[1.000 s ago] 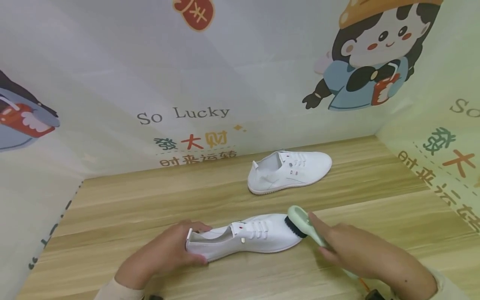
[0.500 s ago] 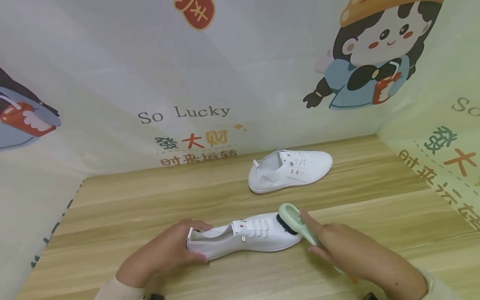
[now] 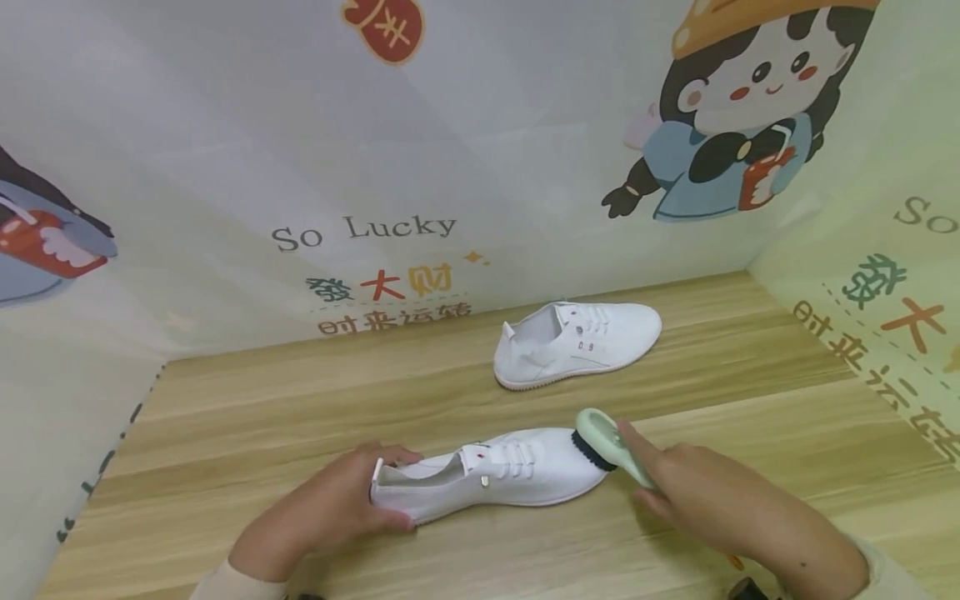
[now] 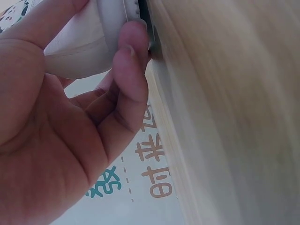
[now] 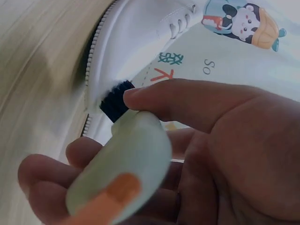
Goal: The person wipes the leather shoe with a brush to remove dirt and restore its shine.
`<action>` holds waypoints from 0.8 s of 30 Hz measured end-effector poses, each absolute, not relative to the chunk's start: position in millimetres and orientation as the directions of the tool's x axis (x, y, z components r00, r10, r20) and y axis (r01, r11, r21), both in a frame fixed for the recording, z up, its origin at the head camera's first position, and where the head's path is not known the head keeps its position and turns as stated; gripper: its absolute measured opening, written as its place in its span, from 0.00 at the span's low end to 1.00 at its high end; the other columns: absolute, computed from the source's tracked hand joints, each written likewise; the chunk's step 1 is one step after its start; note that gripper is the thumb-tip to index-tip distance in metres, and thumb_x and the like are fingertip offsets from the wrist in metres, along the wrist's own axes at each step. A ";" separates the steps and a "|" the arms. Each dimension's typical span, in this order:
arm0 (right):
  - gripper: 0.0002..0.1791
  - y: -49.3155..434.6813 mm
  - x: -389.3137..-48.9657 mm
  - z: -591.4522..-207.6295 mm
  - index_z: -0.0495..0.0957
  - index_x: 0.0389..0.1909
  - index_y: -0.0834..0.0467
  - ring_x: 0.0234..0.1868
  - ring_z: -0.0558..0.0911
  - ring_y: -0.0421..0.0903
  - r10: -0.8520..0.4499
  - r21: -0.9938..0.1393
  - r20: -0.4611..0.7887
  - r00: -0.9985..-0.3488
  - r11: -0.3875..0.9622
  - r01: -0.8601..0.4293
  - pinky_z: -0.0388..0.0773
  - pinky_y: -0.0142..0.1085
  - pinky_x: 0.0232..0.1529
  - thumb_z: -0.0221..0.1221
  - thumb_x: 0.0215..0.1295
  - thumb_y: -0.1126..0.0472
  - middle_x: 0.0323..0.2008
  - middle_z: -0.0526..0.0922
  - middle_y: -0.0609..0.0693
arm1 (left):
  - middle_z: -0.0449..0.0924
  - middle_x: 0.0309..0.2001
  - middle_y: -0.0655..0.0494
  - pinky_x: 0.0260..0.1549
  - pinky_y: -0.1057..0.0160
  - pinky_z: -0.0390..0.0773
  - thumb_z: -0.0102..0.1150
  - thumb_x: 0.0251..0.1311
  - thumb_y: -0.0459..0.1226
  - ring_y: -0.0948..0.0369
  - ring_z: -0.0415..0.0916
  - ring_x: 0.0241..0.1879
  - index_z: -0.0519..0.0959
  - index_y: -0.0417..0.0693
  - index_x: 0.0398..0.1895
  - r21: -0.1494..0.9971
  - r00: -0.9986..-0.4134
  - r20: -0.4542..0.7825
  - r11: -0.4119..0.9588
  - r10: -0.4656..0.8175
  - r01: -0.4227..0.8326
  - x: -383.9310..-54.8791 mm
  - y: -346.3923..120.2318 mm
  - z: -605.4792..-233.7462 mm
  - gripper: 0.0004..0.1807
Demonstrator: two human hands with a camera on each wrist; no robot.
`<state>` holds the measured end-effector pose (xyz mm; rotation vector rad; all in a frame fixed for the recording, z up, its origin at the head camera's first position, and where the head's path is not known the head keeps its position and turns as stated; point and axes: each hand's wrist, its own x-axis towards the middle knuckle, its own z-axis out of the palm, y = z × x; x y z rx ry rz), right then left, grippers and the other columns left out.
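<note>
A white lace-up shoe (image 3: 517,479) lies on the wooden surface, its toe pointing right. My left hand (image 3: 341,504) grips its heel, thumb on the near side and fingers on the far side; the left wrist view shows the fingers curled round the heel (image 4: 79,51). In my right hand (image 3: 712,492) is a pale green brush (image 3: 606,437) with dark bristles (image 5: 117,101), which touch the top of the toe. The right wrist view shows the handle (image 5: 126,164) held between thumb and curled fingers, an orange loop (image 5: 110,197) at its end.
A second white shoe (image 3: 577,343) stands behind the first, near the back wall (image 3: 450,150). Printed cloth walls enclose the wooden surface (image 3: 300,400) at the back, left and right.
The brush moved left along the toe half a second ago, then came back right toward the tip. My left hand and the shoe stay in place.
</note>
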<state>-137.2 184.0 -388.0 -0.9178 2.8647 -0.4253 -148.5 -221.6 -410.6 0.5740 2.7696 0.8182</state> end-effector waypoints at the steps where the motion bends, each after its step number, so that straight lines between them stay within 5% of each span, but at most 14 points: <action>1: 0.41 184.6 -137.1 -387.2 0.56 0.74 0.68 0.19 0.65 0.34 -0.578 -0.299 -0.024 -0.816 0.783 -0.546 0.67 0.30 0.22 0.63 0.66 0.57 0.20 0.71 0.41 | 0.82 0.54 0.56 0.56 0.52 0.76 0.81 0.41 0.48 0.58 0.76 0.54 0.81 0.51 0.56 0.556 -0.907 -0.079 0.773 0.415 0.305 -148.8 -221.4 -409.9 0.34; 11: 0.40 184.6 -135.8 -377.8 0.52 0.78 0.58 0.19 0.68 0.34 -0.592 -0.447 -0.189 -0.783 0.762 -0.468 0.70 0.30 0.23 0.58 0.72 0.54 0.23 0.74 0.42 | 0.82 0.55 0.55 0.56 0.52 0.76 0.80 0.42 0.47 0.58 0.76 0.54 0.81 0.50 0.56 0.565 -0.906 -0.090 0.770 0.414 0.296 -148.8 -220.6 -408.3 0.34; 18: 0.42 171.8 -134.3 -382.9 0.53 0.78 0.56 0.26 0.72 0.33 -0.624 -0.386 -0.061 -0.779 0.735 -0.558 0.74 0.31 0.28 0.60 0.70 0.50 0.29 0.80 0.44 | 0.81 0.55 0.54 0.54 0.55 0.77 0.80 0.41 0.49 0.59 0.76 0.52 0.81 0.50 0.56 0.573 -0.907 -0.095 0.767 0.411 0.288 -147.8 -222.4 -408.8 0.35; 24: 0.43 163.7 -132.3 -389.0 0.56 0.76 0.62 0.24 0.70 0.33 -0.598 -0.327 0.029 -0.801 0.752 -0.573 0.71 0.30 0.25 0.64 0.67 0.52 0.24 0.76 0.40 | 0.81 0.56 0.54 0.54 0.55 0.76 0.80 0.42 0.48 0.58 0.76 0.53 0.80 0.51 0.56 0.571 -0.904 -0.090 0.766 0.417 0.296 -148.8 -224.3 -411.9 0.35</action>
